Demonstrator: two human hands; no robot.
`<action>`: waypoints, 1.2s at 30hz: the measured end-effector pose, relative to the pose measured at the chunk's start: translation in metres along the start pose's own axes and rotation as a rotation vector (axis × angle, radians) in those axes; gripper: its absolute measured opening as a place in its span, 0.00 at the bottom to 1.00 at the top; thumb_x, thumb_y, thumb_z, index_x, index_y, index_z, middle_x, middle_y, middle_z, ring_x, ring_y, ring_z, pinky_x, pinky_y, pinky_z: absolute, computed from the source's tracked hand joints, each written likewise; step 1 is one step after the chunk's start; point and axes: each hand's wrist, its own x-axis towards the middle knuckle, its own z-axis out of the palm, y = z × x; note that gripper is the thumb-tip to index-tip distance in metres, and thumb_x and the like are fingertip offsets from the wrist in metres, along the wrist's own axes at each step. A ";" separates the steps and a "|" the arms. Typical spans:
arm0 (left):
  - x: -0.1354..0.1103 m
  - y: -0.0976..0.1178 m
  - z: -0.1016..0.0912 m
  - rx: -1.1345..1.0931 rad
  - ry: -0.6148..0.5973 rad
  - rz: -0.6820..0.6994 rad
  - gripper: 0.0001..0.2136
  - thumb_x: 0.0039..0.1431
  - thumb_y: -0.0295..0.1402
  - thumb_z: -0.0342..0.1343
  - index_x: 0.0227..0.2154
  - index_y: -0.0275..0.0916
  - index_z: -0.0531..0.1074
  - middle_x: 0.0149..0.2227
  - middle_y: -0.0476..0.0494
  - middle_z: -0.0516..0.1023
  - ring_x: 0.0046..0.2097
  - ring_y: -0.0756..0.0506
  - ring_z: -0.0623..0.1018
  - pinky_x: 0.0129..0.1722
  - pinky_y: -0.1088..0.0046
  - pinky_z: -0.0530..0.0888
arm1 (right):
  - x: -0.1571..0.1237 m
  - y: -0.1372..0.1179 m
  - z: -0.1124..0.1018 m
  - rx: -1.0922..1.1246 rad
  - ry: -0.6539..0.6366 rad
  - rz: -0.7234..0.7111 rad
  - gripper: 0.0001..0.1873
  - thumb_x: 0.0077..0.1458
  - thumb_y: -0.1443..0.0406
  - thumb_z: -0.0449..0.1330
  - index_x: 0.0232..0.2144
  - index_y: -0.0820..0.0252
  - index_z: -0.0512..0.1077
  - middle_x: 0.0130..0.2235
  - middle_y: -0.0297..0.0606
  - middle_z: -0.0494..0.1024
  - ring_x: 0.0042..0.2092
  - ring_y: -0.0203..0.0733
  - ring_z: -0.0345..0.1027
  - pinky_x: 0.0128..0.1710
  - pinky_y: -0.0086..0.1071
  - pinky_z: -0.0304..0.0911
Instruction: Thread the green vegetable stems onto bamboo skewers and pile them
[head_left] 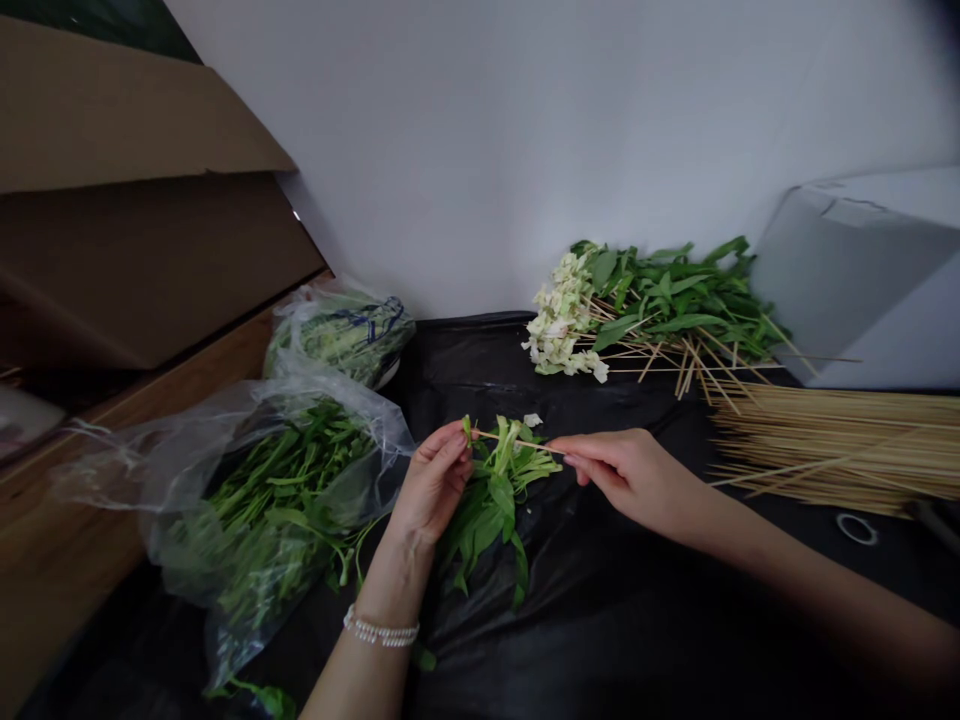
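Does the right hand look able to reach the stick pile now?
Probably yes: the stick pile lies on that side, its top mostly uncovered, but the right hand may first need to release its thin stick.

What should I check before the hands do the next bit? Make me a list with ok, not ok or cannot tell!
1. Left hand pinches the green piece: ok.
2. Right hand pinches the thin stick: ok.
3. Stick's tip is inside the green piece: cannot tell, too small to see.
4. Spot below the hands has no greens: not ok, a leafy bunch lies there.
5. Spare sticks nearby: ok, a pile lies to the right.
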 end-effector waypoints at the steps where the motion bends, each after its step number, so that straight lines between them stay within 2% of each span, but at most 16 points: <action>1: 0.000 0.000 0.000 0.003 0.004 0.000 0.13 0.40 0.28 0.73 0.31 0.35 0.80 0.29 0.47 0.80 0.25 0.57 0.69 0.21 0.86 0.64 | 0.000 0.000 0.000 -0.002 0.002 -0.006 0.20 0.58 0.71 0.52 0.49 0.55 0.77 0.34 0.36 0.82 0.32 0.37 0.75 0.36 0.31 0.68; 5: 0.001 0.000 0.000 0.013 0.017 -0.001 0.13 0.37 0.28 0.73 0.30 0.35 0.80 0.28 0.48 0.80 0.25 0.57 0.68 0.20 0.86 0.64 | 0.000 0.000 -0.001 -0.013 -0.018 -0.012 0.21 0.58 0.71 0.51 0.49 0.56 0.76 0.34 0.36 0.82 0.32 0.36 0.75 0.36 0.30 0.68; 11: 0.001 0.000 -0.001 0.016 0.025 -0.002 0.14 0.37 0.28 0.73 0.30 0.34 0.81 0.28 0.47 0.80 0.25 0.58 0.69 0.20 0.86 0.64 | 0.000 -0.002 0.000 -0.038 -0.012 -0.001 0.22 0.57 0.71 0.50 0.49 0.56 0.76 0.40 0.38 0.83 0.38 0.38 0.77 0.40 0.32 0.70; 17: 0.001 -0.001 0.000 0.030 0.032 -0.016 0.14 0.35 0.29 0.74 0.29 0.34 0.81 0.25 0.49 0.78 0.24 0.57 0.69 0.21 0.86 0.65 | 0.000 -0.003 0.001 -0.018 -0.010 -0.035 0.21 0.58 0.70 0.50 0.50 0.59 0.76 0.39 0.40 0.83 0.36 0.38 0.76 0.40 0.33 0.70; 23: -0.001 0.001 0.000 0.041 -0.004 -0.049 0.12 0.37 0.29 0.73 0.28 0.34 0.80 0.24 0.50 0.77 0.23 0.58 0.68 0.20 0.85 0.64 | -0.002 0.000 0.007 0.007 -0.002 -0.044 0.20 0.58 0.71 0.50 0.47 0.58 0.77 0.36 0.38 0.82 0.33 0.35 0.75 0.36 0.30 0.67; 28: -0.005 -0.007 0.005 0.165 -0.023 -0.077 0.12 0.35 0.30 0.74 0.26 0.35 0.80 0.27 0.47 0.80 0.28 0.53 0.75 0.30 0.80 0.72 | -0.003 0.003 0.014 0.023 -0.020 -0.044 0.19 0.59 0.70 0.50 0.47 0.57 0.77 0.35 0.36 0.82 0.32 0.35 0.74 0.36 0.29 0.67; 31: -0.006 -0.010 0.008 0.168 -0.033 -0.059 0.12 0.38 0.32 0.73 0.29 0.36 0.81 0.28 0.48 0.80 0.28 0.54 0.74 0.32 0.80 0.72 | -0.002 0.003 0.013 0.040 -0.016 -0.042 0.18 0.59 0.71 0.51 0.46 0.57 0.77 0.32 0.35 0.81 0.31 0.34 0.73 0.35 0.29 0.66; 33: -0.004 -0.007 0.006 0.166 0.006 -0.013 0.13 0.42 0.34 0.71 0.33 0.37 0.81 0.32 0.48 0.80 0.27 0.57 0.71 0.29 0.83 0.69 | 0.000 0.004 0.008 0.060 0.039 -0.016 0.18 0.60 0.70 0.51 0.46 0.58 0.77 0.29 0.34 0.79 0.29 0.34 0.71 0.32 0.28 0.65; 36: 0.001 -0.002 0.001 0.208 0.113 0.085 0.14 0.46 0.37 0.69 0.36 0.39 0.80 0.39 0.46 0.80 0.27 0.57 0.70 0.26 0.82 0.66 | 0.003 0.008 -0.003 0.102 0.252 0.096 0.16 0.62 0.64 0.52 0.48 0.60 0.75 0.28 0.33 0.78 0.22 0.32 0.65 0.25 0.28 0.62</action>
